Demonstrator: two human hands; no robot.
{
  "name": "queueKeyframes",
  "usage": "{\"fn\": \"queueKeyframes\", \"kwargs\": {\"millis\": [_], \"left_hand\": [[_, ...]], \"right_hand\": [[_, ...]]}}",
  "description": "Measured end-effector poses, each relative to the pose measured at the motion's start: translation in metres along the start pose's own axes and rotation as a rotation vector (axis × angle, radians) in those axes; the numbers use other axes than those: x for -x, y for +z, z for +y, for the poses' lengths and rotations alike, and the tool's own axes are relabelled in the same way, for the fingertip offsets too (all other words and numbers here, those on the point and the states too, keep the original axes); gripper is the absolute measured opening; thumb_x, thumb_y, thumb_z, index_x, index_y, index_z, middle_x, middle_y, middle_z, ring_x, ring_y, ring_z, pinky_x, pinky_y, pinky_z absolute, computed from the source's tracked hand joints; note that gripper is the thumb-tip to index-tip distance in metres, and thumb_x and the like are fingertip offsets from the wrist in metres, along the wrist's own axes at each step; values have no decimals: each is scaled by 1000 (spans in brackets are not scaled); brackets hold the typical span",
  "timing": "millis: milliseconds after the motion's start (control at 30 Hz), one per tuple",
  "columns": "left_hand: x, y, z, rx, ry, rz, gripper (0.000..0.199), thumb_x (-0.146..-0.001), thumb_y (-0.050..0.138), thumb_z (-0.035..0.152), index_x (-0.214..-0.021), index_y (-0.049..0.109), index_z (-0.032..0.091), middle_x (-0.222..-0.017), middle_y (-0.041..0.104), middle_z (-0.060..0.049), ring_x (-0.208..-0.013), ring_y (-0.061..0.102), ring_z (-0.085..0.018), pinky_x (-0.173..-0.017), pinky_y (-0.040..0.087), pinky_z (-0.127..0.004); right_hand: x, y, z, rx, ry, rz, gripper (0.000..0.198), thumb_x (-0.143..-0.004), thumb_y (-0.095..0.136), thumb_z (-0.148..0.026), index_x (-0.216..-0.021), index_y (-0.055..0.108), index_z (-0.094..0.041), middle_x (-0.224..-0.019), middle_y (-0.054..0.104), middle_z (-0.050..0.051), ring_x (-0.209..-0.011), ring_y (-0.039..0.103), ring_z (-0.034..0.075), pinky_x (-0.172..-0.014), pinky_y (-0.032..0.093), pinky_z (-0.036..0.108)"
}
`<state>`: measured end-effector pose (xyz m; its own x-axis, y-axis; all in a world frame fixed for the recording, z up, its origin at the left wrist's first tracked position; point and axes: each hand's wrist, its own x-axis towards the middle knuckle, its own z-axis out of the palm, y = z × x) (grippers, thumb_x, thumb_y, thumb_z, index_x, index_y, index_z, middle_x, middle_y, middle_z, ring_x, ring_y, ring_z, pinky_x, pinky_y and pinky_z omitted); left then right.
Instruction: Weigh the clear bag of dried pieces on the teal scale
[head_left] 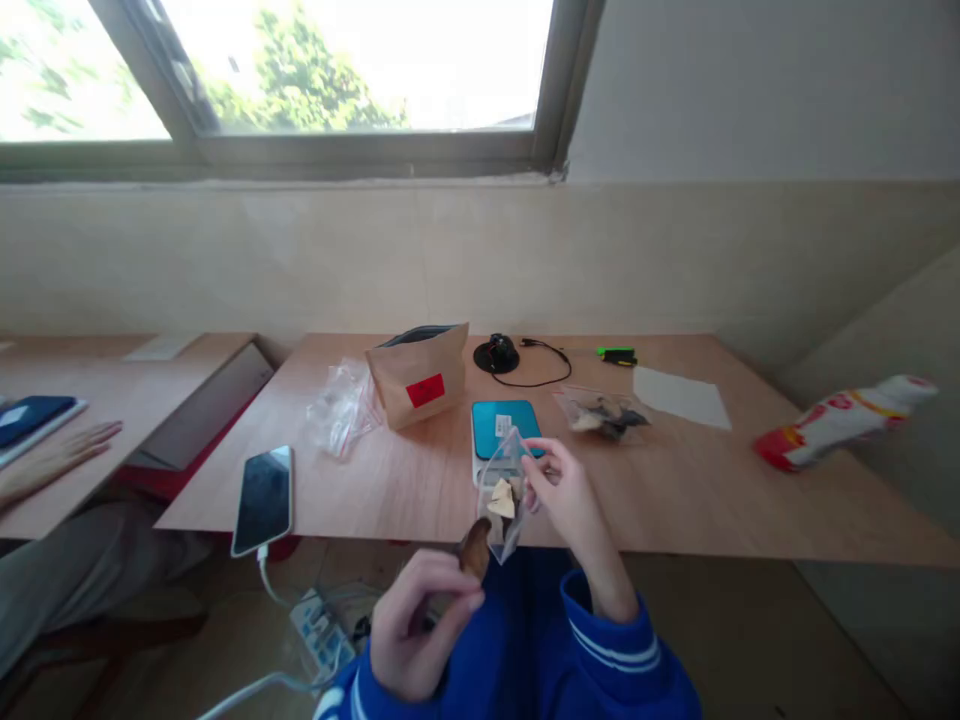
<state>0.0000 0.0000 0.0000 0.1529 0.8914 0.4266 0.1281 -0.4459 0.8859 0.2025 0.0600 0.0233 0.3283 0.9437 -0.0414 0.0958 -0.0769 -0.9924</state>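
My right hand (566,495) pinches the top edge of a small clear plastic bag (504,490) that hangs over the table's front edge, with pale pieces inside. My left hand (420,625), lower and nearer to me, holds a brown piece (474,548) at the bag's lower end. Just behind the bag a small scale with a teal top (504,425) rests on the wooden table (675,500). A brown paper pouch with a red label (420,375) stands behind the scale.
A phone (262,497) lies at the table's left corner, its cable running to a power strip (321,630) below. Empty clear bags (341,405), a filled bag (604,415), white paper (681,397), a green marker (616,354), a black device (497,354) are there. Another person's hand (60,455) rests on the left desk.
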Motion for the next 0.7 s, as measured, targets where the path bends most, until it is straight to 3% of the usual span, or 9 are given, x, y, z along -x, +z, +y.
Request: {"fn": "queueKeyframes", "kwargs": {"millis": [100, 233, 400, 567, 700], "left_hand": [[-44, 28, 15, 43, -66, 67, 12, -80, 64, 29, -85, 68, 19, -77, 69, -5, -64, 64, -14, -60, 54, -23], [-85, 44, 14, -168, 34, 111, 14, -81, 62, 29, -90, 65, 19, -78, 67, -3, -61, 60, -11, -60, 52, -22], [-110, 47, 8, -416, 116, -7, 17, -78, 60, 18, -95, 60, 22, -73, 61, 0, -62, 56, -13, -62, 50, -25], [-129, 66, 5, -539, 102, -50, 12, -82, 52, 11, -90, 55, 19, -88, 59, -6, -82, 59, -20, -78, 51, -35], [-137, 78, 0, -633, 63, -76, 7, -83, 52, 11, -84, 54, 17, -88, 55, -8, -88, 58, -23, -83, 49, -41]], "right_hand": [[-6, 7, 1, -23, -11, -13, 36, -74, 58, -46, -98, 55, -19, -54, 52, -4, -39, 51, 14, -36, 42, 26], [-14, 10, 0, -34, -28, -15, 34, -76, 55, -44, -99, 55, -19, -57, 53, -3, -40, 51, 14, -38, 43, 26], [-27, 9, -2, 17, -77, -16, 36, -79, 51, -48, -98, 60, -18, -55, 52, -2, -39, 48, 14, -37, 40, 27], [-43, 3, -7, 94, -144, 9, 38, -84, 46, -47, -95, 65, -16, -56, 54, 1, -41, 46, 14, -39, 38, 27], [-53, -1, -9, 109, -153, 3, 41, -85, 44, -47, -100, 66, -16, -58, 53, 1, -43, 45, 13, -40, 37, 26]]}}
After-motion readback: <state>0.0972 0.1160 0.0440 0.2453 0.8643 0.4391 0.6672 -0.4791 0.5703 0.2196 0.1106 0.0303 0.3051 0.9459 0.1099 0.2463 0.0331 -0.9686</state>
